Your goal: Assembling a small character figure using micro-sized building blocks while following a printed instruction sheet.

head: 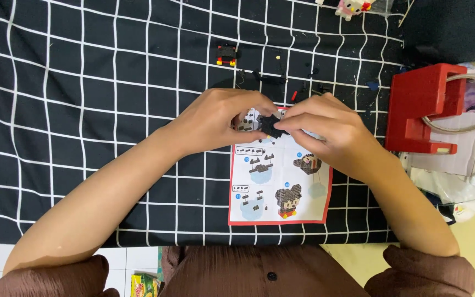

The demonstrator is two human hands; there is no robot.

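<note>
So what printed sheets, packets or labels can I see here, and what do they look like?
Instruction sheet: flat on the black checked cloth under both hands, white with red border, pictures of brick steps and a black-eared figure.
Packet: bottom edge beside the brown shirt, yellow, green and red, mostly cut off.
No screens or signs show.

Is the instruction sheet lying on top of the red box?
No, the instruction sheet lies flat on the checked cloth, left of the red box.
</note>
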